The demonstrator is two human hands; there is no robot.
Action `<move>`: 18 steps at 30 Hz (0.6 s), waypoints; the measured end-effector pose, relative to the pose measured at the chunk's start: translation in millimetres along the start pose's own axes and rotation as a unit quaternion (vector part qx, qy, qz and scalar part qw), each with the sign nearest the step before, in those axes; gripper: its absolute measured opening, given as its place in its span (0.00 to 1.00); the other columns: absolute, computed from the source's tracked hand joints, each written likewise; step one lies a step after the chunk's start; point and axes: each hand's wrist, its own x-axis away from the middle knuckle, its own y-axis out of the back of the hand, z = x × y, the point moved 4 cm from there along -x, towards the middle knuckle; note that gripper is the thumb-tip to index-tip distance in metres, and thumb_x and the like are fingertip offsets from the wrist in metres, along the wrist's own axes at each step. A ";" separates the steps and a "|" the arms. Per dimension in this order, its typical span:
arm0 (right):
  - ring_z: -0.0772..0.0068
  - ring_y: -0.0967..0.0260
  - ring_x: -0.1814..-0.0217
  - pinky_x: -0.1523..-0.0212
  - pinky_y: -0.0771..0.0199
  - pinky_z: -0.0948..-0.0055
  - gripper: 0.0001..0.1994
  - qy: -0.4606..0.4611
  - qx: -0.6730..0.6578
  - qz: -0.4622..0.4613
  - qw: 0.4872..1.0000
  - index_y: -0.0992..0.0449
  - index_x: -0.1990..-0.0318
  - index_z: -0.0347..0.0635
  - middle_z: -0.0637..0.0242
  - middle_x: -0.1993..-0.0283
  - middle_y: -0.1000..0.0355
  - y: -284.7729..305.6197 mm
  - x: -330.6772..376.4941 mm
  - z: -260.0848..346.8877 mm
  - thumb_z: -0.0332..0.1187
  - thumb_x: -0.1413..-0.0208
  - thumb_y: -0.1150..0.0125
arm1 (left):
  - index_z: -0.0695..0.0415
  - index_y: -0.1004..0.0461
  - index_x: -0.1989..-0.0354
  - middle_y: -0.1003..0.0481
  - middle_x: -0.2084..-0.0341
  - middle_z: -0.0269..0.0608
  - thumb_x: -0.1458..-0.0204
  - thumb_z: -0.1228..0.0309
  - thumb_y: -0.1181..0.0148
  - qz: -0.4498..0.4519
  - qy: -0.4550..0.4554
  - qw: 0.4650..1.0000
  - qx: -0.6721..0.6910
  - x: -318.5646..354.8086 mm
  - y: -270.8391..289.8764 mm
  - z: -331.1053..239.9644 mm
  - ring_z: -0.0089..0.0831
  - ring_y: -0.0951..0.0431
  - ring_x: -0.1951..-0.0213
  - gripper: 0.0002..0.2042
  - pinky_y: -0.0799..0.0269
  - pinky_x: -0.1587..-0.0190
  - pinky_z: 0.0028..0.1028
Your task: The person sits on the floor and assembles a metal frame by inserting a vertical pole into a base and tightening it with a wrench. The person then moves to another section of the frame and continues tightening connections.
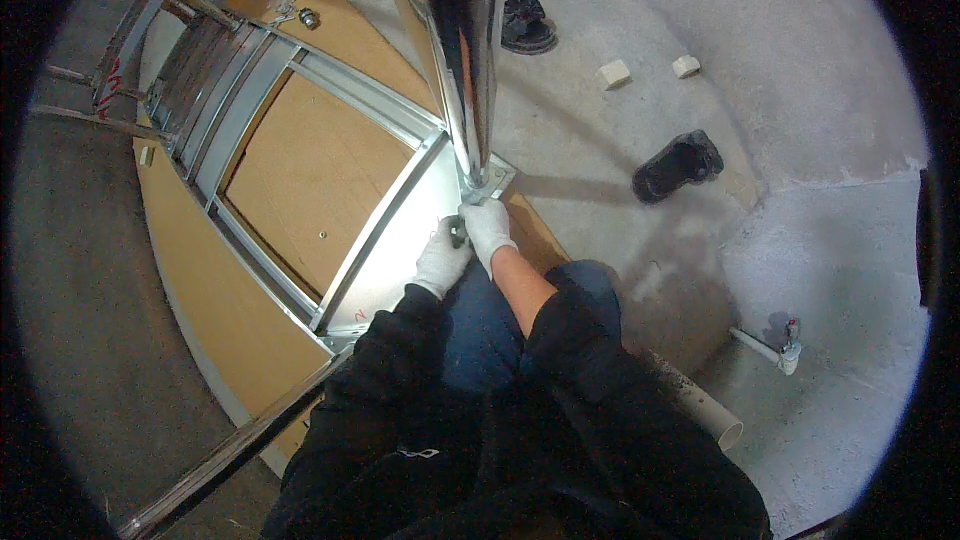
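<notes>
Bright glare on silver panel

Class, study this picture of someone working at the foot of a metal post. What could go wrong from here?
1. The left hand and right hand are both low at the tall metal post; if it is not fastened, it might tip.
2. Thin edges on the metal frame might snag or cut the gloves.
3. A black shoe lies loose on the floor and could trip someone.

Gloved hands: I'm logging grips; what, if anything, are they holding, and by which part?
The left hand and right hand are by the metal post, near its base; whether anything is held cannot be told.
</notes>
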 end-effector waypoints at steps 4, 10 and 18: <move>0.70 0.30 0.80 0.81 0.33 0.69 0.09 -0.083 -0.196 0.046 0.976 0.25 0.68 0.34 0.62 0.77 0.29 -9.6 9.9 2.1 0.31 0.54 0.40 | 0.55 0.37 0.44 0.25 0.61 0.50 0.52 0.67 0.42 -0.028 -0.036 0.998 0.048 -1.0 -8.2 12.8 0.41 0.24 0.58 0.25 0.30 0.54 0.35; 0.75 0.38 0.84 0.86 0.44 0.74 0.10 -0.055 -0.206 0.080 0.974 0.25 0.67 0.35 0.66 0.78 0.31 1.1 7.1 0.5 0.33 0.54 0.38 | 0.58 0.34 0.45 0.25 0.60 0.48 0.52 0.71 0.39 -0.066 -0.034 0.997 0.027 -3.0 -4.3 3.0 0.36 0.24 0.58 0.24 0.30 0.53 0.31; 0.77 0.37 0.85 0.86 0.42 0.73 0.11 -0.024 -0.164 0.097 0.982 0.24 0.68 0.36 0.67 0.78 0.30 8.8 9.8 -2.3 0.36 0.52 0.38 | 0.53 0.32 0.47 0.23 0.65 0.48 0.51 0.65 0.40 -0.063 -0.010 0.998 -0.026 -1.6 2.6 -11.2 0.44 0.22 0.61 0.21 0.28 0.57 0.36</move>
